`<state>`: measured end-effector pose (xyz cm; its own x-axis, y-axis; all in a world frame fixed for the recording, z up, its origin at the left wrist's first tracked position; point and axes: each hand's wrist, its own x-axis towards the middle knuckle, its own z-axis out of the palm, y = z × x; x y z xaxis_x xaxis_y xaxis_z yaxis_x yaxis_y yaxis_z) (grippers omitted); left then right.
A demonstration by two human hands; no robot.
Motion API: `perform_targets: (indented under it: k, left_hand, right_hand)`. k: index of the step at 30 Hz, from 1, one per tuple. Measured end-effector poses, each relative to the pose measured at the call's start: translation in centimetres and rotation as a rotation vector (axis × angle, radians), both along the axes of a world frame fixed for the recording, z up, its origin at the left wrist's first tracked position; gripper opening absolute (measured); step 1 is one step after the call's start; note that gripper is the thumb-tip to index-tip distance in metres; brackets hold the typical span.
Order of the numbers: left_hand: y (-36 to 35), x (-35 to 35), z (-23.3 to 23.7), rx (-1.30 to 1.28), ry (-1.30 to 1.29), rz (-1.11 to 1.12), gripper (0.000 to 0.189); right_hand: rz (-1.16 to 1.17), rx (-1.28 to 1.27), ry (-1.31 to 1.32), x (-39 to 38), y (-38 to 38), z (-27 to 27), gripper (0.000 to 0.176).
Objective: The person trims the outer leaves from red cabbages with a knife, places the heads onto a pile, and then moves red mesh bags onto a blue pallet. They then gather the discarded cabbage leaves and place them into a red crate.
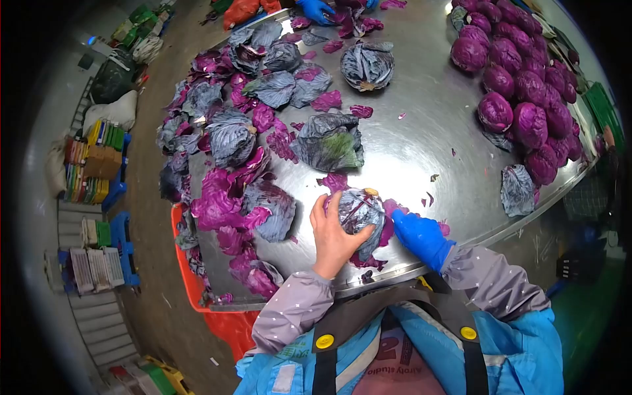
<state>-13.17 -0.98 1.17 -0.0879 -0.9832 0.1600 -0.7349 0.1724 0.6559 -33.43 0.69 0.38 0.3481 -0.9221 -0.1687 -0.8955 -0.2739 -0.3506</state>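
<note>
My bare left hand (334, 238) is wrapped around the left side of a red cabbage (363, 209) near the table's front edge. This cabbage has dark bluish outer leaves, and its pale cut stem faces up and away from me. My right hand (421, 238), in a blue glove, is closed just right of the cabbage. A purple leaf piece (390, 214) lies at its fingertips; whether the hand grips it or something else is hidden. Torn leaves lie under and around the cabbage. Beyond it sits a large grey-green leaf (329, 141).
Peeled purple cabbages (528, 125) are piled at the right of the metal table (408, 148). Loose leaves (217, 204) heap along the left edge, above an orange bin (182, 263). Another unpeeled cabbage (367, 66) stands farther back. A co-worker's blue-gloved hand (316, 11) is at the far edge.
</note>
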Motion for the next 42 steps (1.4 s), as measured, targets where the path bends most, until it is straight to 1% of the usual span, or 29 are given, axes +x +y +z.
perform_targets:
  k: [2, 4, 7, 9, 11, 13, 14, 15, 16, 17, 19, 20, 21, 23, 24, 25, 27, 28, 29, 31, 32, 33, 35, 36, 37, 39, 40, 41, 42]
  left_hand:
    - [0.2, -0.8, -0.1, -0.041, 0.012, 0.053, 0.080]
    - [-0.2, -1.1, -0.3, -0.045, 0.003, 0.059, 0.080]
    - [-1.1, -1.5, -0.3, -0.054, -0.021, 0.086, 0.079]
    - [-1.4, -2.4, 0.3, -0.042, -0.094, 0.089, 0.079]
    - [0.2, -3.7, 1.0, -0.002, -0.140, 0.042, 0.079]
    - [1.9, -4.4, 0.8, -0.175, -0.328, -0.063, 0.080]
    - [2.3, -3.6, 0.0, -0.190, -0.257, -0.069, 0.079]
    - [1.9, -1.8, -0.2, -0.161, -0.134, -0.107, 0.083]
    - [1.7, 0.3, -0.8, -0.097, 0.018, -0.075, 0.084]
    - [2.2, 2.5, -1.5, -0.028, 0.166, -0.042, 0.086]
    - [3.7, 6.2, -1.8, 0.072, 0.122, 0.012, 0.088]
    - [4.8, 7.5, -1.5, 0.128, 0.025, 0.052, 0.089]
    - [5.4, 7.9, -1.0, 0.129, 0.020, 0.078, 0.089]
    - [6.5, 8.3, -0.1, 0.193, -0.067, 0.149, 0.090]
    - [6.6, 7.8, 0.0, 0.185, 0.022, 0.160, 0.090]
    - [6.3, 6.8, -0.2, 0.130, 0.031, 0.168, 0.090]
    - [5.7, 5.1, -1.4, 0.088, 0.145, 0.256, 0.091]
    - [5.4, 4.6, -1.5, 0.037, 0.071, 0.255, 0.092]
    - [4.9, 4.6, -1.3, 0.037, 0.079, 0.263, 0.092]
    - [4.6, 4.5, -1.0, -0.002, 0.037, 0.140, 0.092]
    - [4.5, 4.7, -1.2, 0.000, 0.035, 0.116, 0.090]
    - [4.4, 5.0, -1.0, -0.003, 0.038, 0.118, 0.090]
    - [4.4, 5.4, -0.8, 0.047, 0.025, 0.074, 0.090]
    - [4.5, 5.3, -0.6, 0.048, 0.026, 0.077, 0.090]
    - [4.6, 5.0, -0.3, 0.056, 0.006, 0.078, 0.090]
    - [4.5, 4.5, 0.0, 0.066, -0.015, 0.080, 0.090]
    - [4.5, 4.3, 0.1, 0.082, -0.012, 0.076, 0.090]
    - [4.4, 4.1, 0.2, 0.097, -0.008, 0.072, 0.091]
    - [4.3, 4.2, 0.9, 0.158, -0.059, 0.025, 0.093]
  right_hand:
    - [-0.012, -0.005, 0.020, -0.1, -0.7, -1.0, 0.019]
    - [-0.047, 0.069, -0.172, -0.2, -1.7, -1.7, 0.017]
    - [-0.047, 0.089, -0.139, -0.1, -3.2, -2.3, 0.014]
    - [-0.061, 0.072, -0.162, -0.3, -3.1, -3.7, 0.013]
    - [-0.087, 0.091, -0.056, -0.1, -2.7, -5.2, 0.013]
    - [-0.130, 0.100, -0.027, -0.9, -3.1, -6.8, 0.013]
    - [-0.134, 0.104, -0.028, -1.1, -2.6, -7.7, 0.014]
    - [-0.130, 0.098, -0.029, -1.1, -2.5, -8.1, 0.015]
    - [-0.138, 0.151, -0.010, -1.1, -2.9, -7.6, 0.017]
    - [-0.124, 0.148, -0.015, -1.1, -2.9, -7.5, 0.017]
    - [-0.081, 0.174, -0.114, -1.3, -3.0, -7.2, 0.022]
    - [-0.069, 0.201, -0.204, -1.4, -2.9, -6.8, 0.030]
    - [-0.043, 0.206, -0.207, -1.1, -3.0, -5.6, 0.030]
    - [-0.077, 0.304, -0.364, -0.7, -3.0, -2.7, 0.036]
    - [-0.082, 0.277, -0.371, -0.5, -2.9, -1.6, 0.038]
    - [-0.061, 0.281, -0.367, -0.2, -2.9, -0.3, 0.038]
    - [-0.121, 0.228, -0.440, 0.6, -3.1, 3.0, 0.035]
    - [-0.158, 0.260, -0.428, 0.9, -3.4, 4.4, 0.032]
    - [-0.151, 0.260, -0.420, 1.6, -3.5, 5.4, 0.032]
    - [-0.097, 0.231, -0.612, 3.1, -3.2, 6.6, 0.029]
    - [0.057, 0.025, -0.660, 3.6, -3.1, 5.1, 0.034]
    - [0.060, 0.023, -0.657, 4.1, -3.2, 3.8, 0.034]
    - [0.187, -0.130, -0.626, 5.3, -3.6, 2.1, 0.039]
    - [0.198, -0.037, -0.610, 6.0, -3.7, 2.1, 0.040]
    - [0.200, -0.036, -0.610, 6.3, -4.1, 1.7, 0.040]
    - [0.231, -0.042, -0.331, 7.0, -5.3, 0.6, 0.036]
    - [0.254, -0.103, -0.268, 7.0, -6.0, 0.3, 0.033]
    - [0.257, -0.100, -0.267, 7.0, -6.9, -0.1, 0.033]
    - [0.187, -0.033, -0.140, 6.9, -8.0, -0.6, 0.032]
